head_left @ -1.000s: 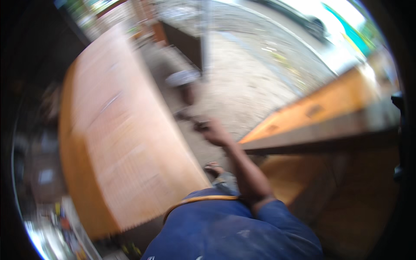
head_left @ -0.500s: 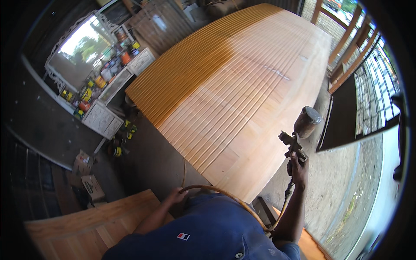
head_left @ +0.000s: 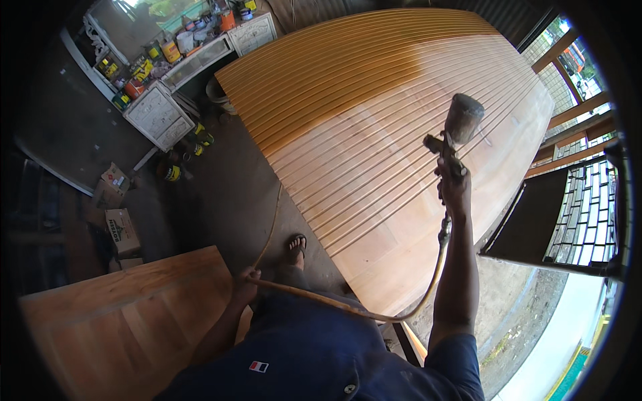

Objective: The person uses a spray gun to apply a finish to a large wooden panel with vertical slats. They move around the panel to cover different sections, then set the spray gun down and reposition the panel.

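Observation:
My right hand (head_left: 455,189) is wrapped round the handle of a spray gun (head_left: 447,148), raised above a large grooved wooden panel (head_left: 374,220). A dull, stained metal cup (head_left: 465,117) sits on top of the gun. From the handle's base a tan air hose (head_left: 374,313) loops down across my front. My left hand (head_left: 246,281) is closed round that hose near my waist, and the hose runs on toward the floor. The panel's far left part is coated golden brown; its nearer and right part is pale bare wood.
Another wooden panel (head_left: 134,294) lies at my lower left. Cardboard boxes (head_left: 121,229) and several cans (head_left: 200,136) stand on the floor at left. A white carved dresser (head_left: 158,119) with a mirror holds more cans. At right are wooden posts (head_left: 580,110) and a dark board (head_left: 525,224).
The spray gun and my right arm have reached further forward over the panel. My left hand has shifted left and down with the hose. The view has turned, and my foot now shows.

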Available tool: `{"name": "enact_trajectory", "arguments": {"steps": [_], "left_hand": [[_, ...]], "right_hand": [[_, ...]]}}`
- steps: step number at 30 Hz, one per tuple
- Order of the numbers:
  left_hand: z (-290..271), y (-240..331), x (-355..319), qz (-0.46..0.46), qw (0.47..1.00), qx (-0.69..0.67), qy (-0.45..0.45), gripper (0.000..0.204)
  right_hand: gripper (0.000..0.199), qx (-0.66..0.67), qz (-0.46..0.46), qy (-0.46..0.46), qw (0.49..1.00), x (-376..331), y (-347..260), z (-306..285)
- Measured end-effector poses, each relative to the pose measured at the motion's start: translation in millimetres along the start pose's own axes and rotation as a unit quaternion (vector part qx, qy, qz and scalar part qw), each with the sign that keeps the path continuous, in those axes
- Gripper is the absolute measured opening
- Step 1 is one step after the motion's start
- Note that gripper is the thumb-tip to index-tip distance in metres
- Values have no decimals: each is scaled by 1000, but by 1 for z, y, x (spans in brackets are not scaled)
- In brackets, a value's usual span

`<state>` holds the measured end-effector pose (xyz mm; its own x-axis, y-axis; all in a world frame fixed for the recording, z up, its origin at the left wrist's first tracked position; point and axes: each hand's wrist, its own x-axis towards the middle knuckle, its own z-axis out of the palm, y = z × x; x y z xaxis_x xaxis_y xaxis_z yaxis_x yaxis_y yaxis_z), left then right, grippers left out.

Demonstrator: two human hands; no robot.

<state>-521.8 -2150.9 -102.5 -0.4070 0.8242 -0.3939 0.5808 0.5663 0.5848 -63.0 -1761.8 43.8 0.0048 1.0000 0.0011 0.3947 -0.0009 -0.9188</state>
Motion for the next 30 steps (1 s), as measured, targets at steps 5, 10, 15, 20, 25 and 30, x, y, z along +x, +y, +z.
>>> {"name": "enact_trajectory", "arguments": {"steps": [5,10,15,20,25,30], "left_hand": [[-38,-49,42,27,999,41,13,32],[-75,-76,65,-37,999,-10,21,28],[-81,-106,74,-7,998,22,56,25],[-64,-136,73,-14,996,-3,88,24],[-57,-135,67,-23,990,-94,101,23],[-63,-111,68,6,991,-59,117,18]], "right_hand": [[37,-25,69,2,997,35,-16,97],[20,-57,-2,-68,996,15,-30,194],[24,-148,-25,-185,971,-23,-70,244],[28,-74,26,-330,941,-40,-97,259],[25,-115,-51,-242,962,-3,-70,278],[21,-114,-13,-134,984,47,-42,245]]}}
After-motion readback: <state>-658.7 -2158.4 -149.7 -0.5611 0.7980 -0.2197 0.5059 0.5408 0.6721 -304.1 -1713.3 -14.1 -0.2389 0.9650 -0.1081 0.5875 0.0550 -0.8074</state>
